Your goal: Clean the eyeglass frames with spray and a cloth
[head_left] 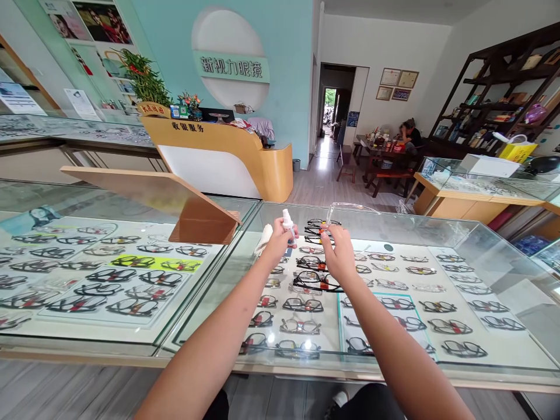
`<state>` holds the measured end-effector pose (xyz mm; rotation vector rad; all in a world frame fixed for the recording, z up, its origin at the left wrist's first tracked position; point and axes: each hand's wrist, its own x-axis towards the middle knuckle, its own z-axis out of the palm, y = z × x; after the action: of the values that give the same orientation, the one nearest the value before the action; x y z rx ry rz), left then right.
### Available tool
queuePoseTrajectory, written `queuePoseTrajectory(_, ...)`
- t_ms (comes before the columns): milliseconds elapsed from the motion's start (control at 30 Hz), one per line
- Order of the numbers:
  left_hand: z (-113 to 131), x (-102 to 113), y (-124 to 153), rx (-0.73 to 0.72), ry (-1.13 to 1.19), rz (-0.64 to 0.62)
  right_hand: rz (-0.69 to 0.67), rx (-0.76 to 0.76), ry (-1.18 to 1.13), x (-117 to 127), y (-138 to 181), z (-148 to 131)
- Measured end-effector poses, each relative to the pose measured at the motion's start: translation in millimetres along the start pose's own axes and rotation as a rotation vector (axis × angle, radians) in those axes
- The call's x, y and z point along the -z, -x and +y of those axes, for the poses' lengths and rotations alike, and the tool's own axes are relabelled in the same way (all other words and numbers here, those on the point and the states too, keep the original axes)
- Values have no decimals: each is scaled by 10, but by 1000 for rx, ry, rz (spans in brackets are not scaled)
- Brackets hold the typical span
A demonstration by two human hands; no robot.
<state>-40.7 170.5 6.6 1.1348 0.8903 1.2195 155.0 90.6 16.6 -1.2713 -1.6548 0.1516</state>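
Observation:
My left hand (pixel 278 238) is closed around a small white spray bottle (pixel 287 221), held upright over the glass counter. A white cloth (pixel 263 240) is just left of that hand. My right hand (pixel 340 254) pinches a pair of clear-framed eyeglasses (pixel 350 206), whose transparent rim and temple extend above the fingers. Several dark-framed eyeglasses (pixel 311 263) with orange-red tags lie in a column between my hands, partly covered by the right hand. Further rows of eyeglasses (pixel 303 304) show through the counter's glass top.
A brown slanted board (pixel 175 192) stands on the left showcase (pixel 131 333). Beyond the glass counter (pixel 490 245) are a yellow cashier desk (pixel 275 175) and, farther right, a person (pixel 412 135) seated at a wooden table. Another display case (pixel 455 186) stands on the right.

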Motion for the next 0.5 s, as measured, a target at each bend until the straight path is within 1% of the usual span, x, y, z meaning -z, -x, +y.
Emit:
queuePoseTrajectory(133,132,-11,92,68,186,-196,-61,36,-53,15,4,-23)
queuePoseTrajectory(233,223,-3,137,84,235,-273,-106,73,-122,28,7,-47)
queuePoseTrajectory(333,267,-3,160,84,218,-311,-132,81,-186,36,13,-70)
queuePoseTrajectory(400,254,-10,163,66,186,-330,-133,69,-208,36,16,-77)
queuePoseTrajectory(433,234,-15,161,39,158,-323,-132,63,-212,34,17,-77)
queuePoseTrajectory(500,175,-22,151,-50,65,-264,-127,57,-214,26,20,-74)
